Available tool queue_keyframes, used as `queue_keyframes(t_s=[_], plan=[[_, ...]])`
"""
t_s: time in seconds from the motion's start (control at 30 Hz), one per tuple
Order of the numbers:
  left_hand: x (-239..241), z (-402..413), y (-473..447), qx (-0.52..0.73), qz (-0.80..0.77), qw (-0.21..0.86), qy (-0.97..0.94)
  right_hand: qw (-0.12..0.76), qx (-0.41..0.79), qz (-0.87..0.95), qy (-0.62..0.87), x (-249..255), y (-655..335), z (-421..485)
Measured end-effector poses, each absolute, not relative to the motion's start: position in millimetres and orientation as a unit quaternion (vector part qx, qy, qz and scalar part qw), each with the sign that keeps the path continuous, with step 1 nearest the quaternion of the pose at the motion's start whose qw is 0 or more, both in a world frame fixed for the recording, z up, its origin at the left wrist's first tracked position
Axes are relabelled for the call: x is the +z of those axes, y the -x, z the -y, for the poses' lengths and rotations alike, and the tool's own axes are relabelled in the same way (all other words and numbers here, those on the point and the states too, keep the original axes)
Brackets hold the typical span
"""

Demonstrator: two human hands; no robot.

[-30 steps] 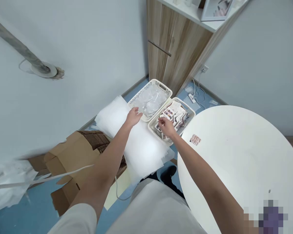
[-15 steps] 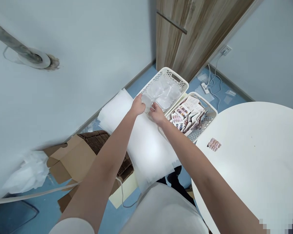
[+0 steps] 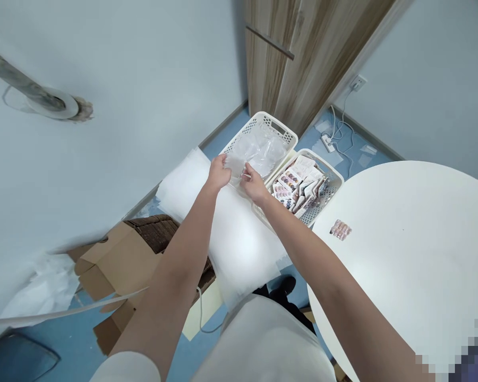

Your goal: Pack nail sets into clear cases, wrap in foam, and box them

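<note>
A round white table (image 3: 402,239) fills the right side, with a small patch of pink, nail-shaped pieces (image 3: 341,229) near its left edge. Ahead stands a tall wood-grain cabinet (image 3: 274,32); to its right, a white power strip (image 3: 327,142) with looping cords lies on the blue floor (image 3: 233,127). At lower left are opened brown cardboard boxes (image 3: 121,257). A soft white stack of sheets (image 3: 239,244) lies beneath the forearms. Two cream, perforated plastic baskets (image 3: 292,140) sit side by side: the left contains crumpled clear plastic packaging (image 3: 263,151), the right white cards with rows of coloured pieces (image 3: 290,180). The right forearm crosses the right basket's near corner, hiding part of it.

A small, see-through plastic bag (image 3: 235,166) is stretched between the two hands, above the left basket's near end. The left hand (image 3: 219,172) grips its left side; the right hand (image 3: 254,184) pinches its right edge between thumb and fingers.
</note>
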State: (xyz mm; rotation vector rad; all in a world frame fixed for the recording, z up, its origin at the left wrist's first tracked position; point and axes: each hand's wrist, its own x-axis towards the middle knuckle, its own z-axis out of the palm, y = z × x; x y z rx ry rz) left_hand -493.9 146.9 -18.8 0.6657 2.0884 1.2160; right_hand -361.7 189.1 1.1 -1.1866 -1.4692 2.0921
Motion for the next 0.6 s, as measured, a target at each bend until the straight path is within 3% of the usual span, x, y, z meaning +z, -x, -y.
queue_keyframes(t_s=[0.33,0.6], plan=[[52,-125,408,0.598,-0.708,0.327,-0.185,0.271,0.715,0.473,0.437,64,280,-181],[83,-108,292,0.558,-0.569,0.496,-0.345,0.322,0.706,0.422,0.469,90,108,-129]])
